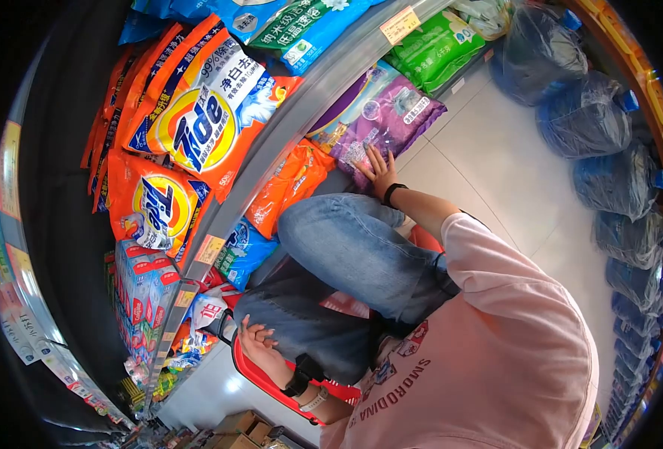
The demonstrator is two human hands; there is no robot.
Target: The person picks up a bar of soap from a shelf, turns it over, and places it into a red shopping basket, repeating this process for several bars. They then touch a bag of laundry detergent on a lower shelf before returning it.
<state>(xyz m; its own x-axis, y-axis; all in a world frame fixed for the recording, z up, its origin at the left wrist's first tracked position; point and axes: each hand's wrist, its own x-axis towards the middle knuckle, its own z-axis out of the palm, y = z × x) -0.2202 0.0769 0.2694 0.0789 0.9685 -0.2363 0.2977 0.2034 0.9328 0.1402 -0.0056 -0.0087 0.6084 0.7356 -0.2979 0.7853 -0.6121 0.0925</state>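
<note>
My right hand (377, 173) lies with fingers spread on the lower end of a purple detergent bag (399, 112). That bag rests on the bottom shelf level and sticks out over its front. Closer to my body, my left hand (258, 340) is held beside my bent knee, its fingers loosely curved and apart, with nothing visible in it. Near that hand are the rim of a red shopping basket (243, 365) and a white-and-red package (209, 309). My legs hide part of the basket. An orange bag (290, 183) and a blue bag (243, 253) sit low on the shelf.
Orange Tide bags (204, 120) stand on the shelf above, with stacked toothpaste boxes (143, 292) beside them. A green bag (435, 52) lies past the purple one. Plastic-wrapped water jugs (582, 116) line the opposite side of the tiled floor (496, 172). Cardboard boxes (242, 430) stand at the bottom.
</note>
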